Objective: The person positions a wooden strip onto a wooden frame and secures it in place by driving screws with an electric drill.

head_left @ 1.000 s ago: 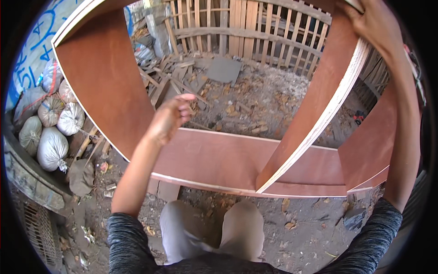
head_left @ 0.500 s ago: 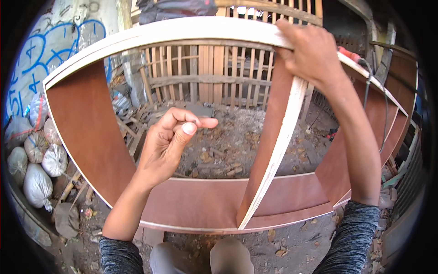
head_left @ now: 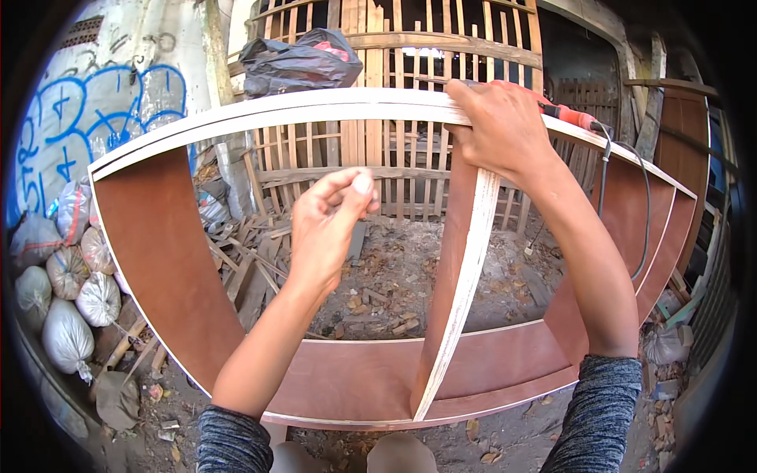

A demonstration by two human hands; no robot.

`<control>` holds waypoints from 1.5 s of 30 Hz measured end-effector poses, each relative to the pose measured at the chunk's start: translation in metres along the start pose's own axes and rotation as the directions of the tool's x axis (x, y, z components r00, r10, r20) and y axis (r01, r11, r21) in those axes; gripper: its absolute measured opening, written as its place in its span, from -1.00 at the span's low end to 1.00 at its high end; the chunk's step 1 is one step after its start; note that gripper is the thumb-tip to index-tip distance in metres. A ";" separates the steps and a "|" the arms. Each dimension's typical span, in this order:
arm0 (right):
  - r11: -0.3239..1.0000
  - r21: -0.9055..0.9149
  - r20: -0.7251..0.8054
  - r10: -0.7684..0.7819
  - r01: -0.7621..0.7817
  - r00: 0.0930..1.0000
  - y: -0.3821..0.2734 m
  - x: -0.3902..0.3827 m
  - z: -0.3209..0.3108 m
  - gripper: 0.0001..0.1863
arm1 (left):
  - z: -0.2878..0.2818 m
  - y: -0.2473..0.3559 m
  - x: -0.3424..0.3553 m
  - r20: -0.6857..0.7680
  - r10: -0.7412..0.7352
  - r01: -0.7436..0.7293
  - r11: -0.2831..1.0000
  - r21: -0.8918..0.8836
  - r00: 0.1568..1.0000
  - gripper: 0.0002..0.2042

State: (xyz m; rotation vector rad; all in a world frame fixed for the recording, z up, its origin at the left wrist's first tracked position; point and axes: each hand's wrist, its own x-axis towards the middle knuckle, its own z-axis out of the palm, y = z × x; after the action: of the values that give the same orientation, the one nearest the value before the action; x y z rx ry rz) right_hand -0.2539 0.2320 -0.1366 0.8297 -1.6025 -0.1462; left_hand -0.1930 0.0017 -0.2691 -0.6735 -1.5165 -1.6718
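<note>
A reddish-brown plywood cabinet frame (head_left: 355, 378) with pale raw edges stands on its side before me, an upright divider (head_left: 461, 276) inside it. My right hand (head_left: 505, 130) is wrapped over its top edge, where the divider meets it. In front of the frame's left opening my left hand (head_left: 331, 217) is raised, thumb and fingertips pinched together. Whatever may be between them is too small to make out. Just behind and right of my right hand a red power tool (head_left: 579, 118) lies on the top edge, partly hidden by that hand.
The tool's dark cable (head_left: 648, 229) hangs over the frame's right side. Tied sacks (head_left: 67, 323) are piled at the left by a graffitied wall (head_left: 102, 102). Behind stand a slatted wooden fence (head_left: 394, 150) and a black plastic bag (head_left: 303, 63). Wood scraps litter the ground.
My view has tilted up, showing more of the fence, bag and red tool. My left hand has moved right and up, its fingers drawn closer together. The right hand keeps its grip on the frame.
</note>
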 end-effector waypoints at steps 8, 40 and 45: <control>1.000 -0.020 -0.028 -0.003 0.002 1.000 -0.006 0.001 -0.002 -0.76 | 0.015 -0.004 0.038 0.232 -0.153 0.215 0.937 -0.275 0.961 -0.74; 0.992 0.058 0.110 0.107 -0.114 0.988 -0.011 -0.005 -0.024 -0.43 | 0.025 0.044 0.078 0.292 -0.109 0.235 0.866 -0.441 0.950 -0.66; 0.977 0.111 0.181 0.160 -0.181 0.970 -0.017 0.006 -0.029 -0.15 | 0.016 0.048 0.079 0.266 -0.133 0.231 0.893 -0.385 0.955 -0.66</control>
State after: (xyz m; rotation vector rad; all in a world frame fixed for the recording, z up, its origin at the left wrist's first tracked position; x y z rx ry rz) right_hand -0.2197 0.2259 -0.1340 0.7884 -1.8531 0.0084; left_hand -0.2002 0.0029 -0.1759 -1.0057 -1.4273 -2.1551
